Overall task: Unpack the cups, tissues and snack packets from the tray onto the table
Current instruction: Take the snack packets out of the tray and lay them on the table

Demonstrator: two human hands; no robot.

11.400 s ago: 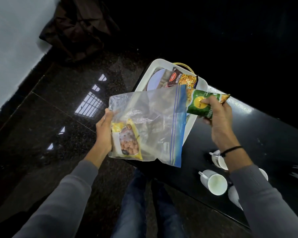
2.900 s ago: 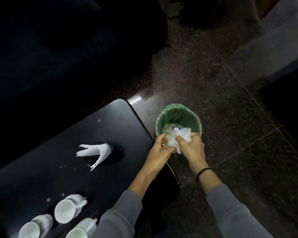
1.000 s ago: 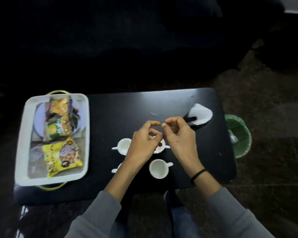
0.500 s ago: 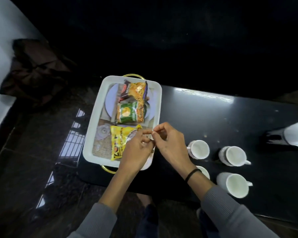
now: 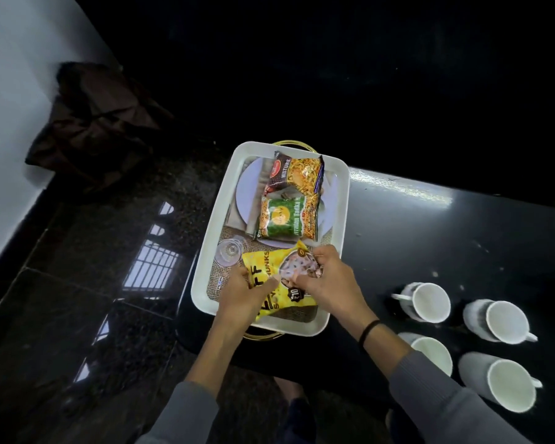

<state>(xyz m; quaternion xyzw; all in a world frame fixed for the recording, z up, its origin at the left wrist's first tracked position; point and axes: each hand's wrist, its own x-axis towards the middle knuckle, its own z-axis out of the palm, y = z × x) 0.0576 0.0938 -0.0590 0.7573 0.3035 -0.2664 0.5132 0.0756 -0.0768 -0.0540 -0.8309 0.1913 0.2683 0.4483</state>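
Observation:
A white tray (image 5: pixel 340 219) sits at the left end of the black table (image 5: pixel 446 245). Three snack packets lie in it: a brown-and-orange packet (image 5: pixel 293 173) at the far end, a green packet (image 5: pixel 285 219) in the middle and a yellow packet (image 5: pixel 269 267) nearest me. My left hand (image 5: pixel 245 294) and my right hand (image 5: pixel 327 280) both pinch the yellow packet over the tray's near end. Several white cups stand on the table to the right, among them a cup (image 5: pixel 428 302) next to the tray and a cup (image 5: pixel 507 384) at the near edge.
A clear glass (image 5: pixel 228 251) lies in the tray beside the yellow packet, and a white plate (image 5: pixel 247 187) rests under the other packets. A dark bag (image 5: pixel 93 123) sits on the glossy floor by the white wall on the left.
My hands dropped a crumpled plastic bag into a green bin, crossed the table over the cups and now grip the yellow packet in the tray.

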